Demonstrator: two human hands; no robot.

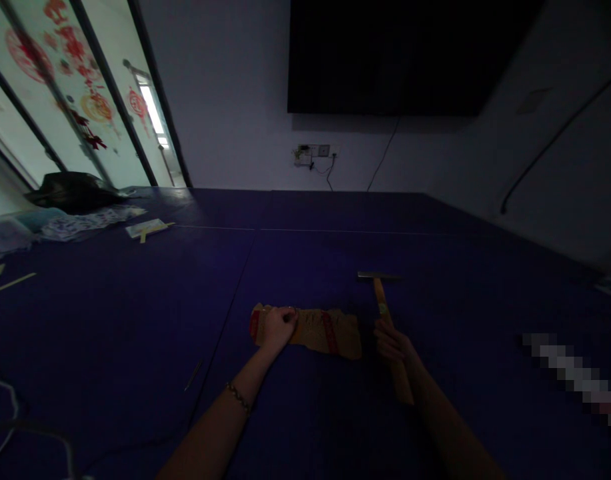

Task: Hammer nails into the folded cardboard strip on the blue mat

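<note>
My right hand [391, 343] is wrapped round the wooden handle of a hammer [380, 293]. The hammer's narrow metal head points away from me, above the dark blue surface and right of a torn piece of brown cardboard [310, 330]. Red bands cross that cardboard, which lies lengthwise in front of me. On its left part rests my left hand [280, 325], with fingers curled together in a pinch. Whatever is between those fingers is too dark and small to make out. A beaded bracelet [238, 398] circles my left wrist.
A thin pen-like tool [193, 375] lies left of my left forearm. White cables [10, 400] curve at the lower left. Farther off are a small white packet [148, 229], yellowish strips [10, 285] and a black bag [78, 190]. A blurred-out object [570, 373] sits at right.
</note>
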